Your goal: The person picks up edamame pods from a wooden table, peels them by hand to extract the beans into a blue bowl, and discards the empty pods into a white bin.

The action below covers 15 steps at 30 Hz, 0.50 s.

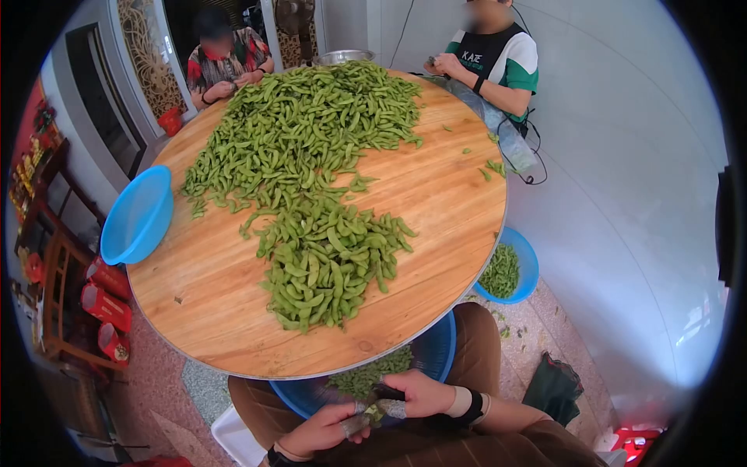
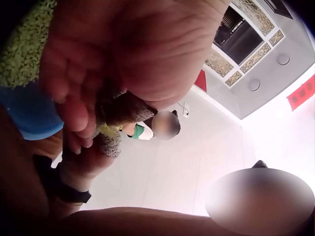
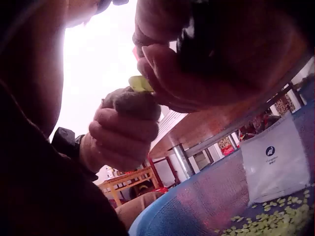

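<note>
Over the person's lap, the left hand (image 1: 325, 426) and right hand (image 1: 426, 395) meet and pinch a green edamame pod (image 3: 140, 84) between them. Grey wrappings (image 1: 356, 425) cover some fingertips of both hands. Much of the pod is hidden behind the fingers. Just beyond the hands, a blue basin (image 1: 447, 346) sits on the lap, partly under the table edge, with shelled green beans (image 1: 369, 379) inside. A large heap of unshelled pods (image 1: 311, 117) covers the far part of the round wooden table (image 1: 443, 202), and a smaller pile (image 1: 319, 272) lies nearer.
Two other people sit across the table, handling small things. An empty-looking blue bowl (image 1: 138, 216) leans at the table's left edge. On the floor to the right stands a blue tub (image 1: 532, 268) holding green pods or hulls. A dark cloth (image 1: 553, 389) lies nearby.
</note>
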Motion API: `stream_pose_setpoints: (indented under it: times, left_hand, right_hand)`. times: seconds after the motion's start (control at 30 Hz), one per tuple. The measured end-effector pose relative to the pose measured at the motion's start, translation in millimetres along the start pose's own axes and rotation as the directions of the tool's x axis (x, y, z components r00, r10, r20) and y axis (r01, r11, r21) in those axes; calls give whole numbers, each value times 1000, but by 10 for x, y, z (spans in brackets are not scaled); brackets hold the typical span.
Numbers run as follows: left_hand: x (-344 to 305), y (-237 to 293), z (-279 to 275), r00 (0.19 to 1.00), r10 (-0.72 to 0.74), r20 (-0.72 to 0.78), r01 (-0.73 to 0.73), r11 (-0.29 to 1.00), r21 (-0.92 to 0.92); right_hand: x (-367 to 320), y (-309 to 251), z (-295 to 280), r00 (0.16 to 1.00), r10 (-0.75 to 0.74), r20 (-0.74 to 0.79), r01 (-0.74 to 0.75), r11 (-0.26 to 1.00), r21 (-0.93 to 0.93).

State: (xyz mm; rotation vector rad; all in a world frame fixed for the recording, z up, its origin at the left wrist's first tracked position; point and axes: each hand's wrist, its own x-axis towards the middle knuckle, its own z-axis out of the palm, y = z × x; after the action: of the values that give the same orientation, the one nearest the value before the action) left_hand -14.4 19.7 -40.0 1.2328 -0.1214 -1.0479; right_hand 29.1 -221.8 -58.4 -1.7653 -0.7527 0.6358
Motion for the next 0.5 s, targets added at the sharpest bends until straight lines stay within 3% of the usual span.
stream_pose_setpoints:
  times: [0.13,0.2,0.23,0.3,0.33,0.4,0.47,0.5]
  left_hand:
    - [53,-62,8,998,54,-35,-52,996,74]
    - [66,-80,5,996,80,-46,-77,995,70]
    - [63,-86,7,993,76,-89,-69,995,79]
    - [46,-63,8,988,75,-137,-64,994,89]
    - [39,-32,8,973,71,-219,-35,986,165]
    - [42,-10,9,950,76,-303,-2,971,237]
    - [83,-14,23,906,177,-385,72,832,551]
    - [111,-24,36,905,176,-387,72,833,548]
  right_hand:
    - [23,-6,33,998,-8,-62,15,995,100]
    - [17,-21,-34,968,250,38,-252,945,209]
    - [4,33,-33,968,247,40,-250,946,204]
    - [1,150,-2,969,49,-242,-114,959,-261]
    - [1,137,5,970,42,-239,-107,958,-266]
    - [-20,17,42,928,-39,-370,-187,810,-555]
    - [7,-135,71,936,-80,-342,-106,864,-493]
    - [28,-204,94,940,-115,-320,-31,908,-418]
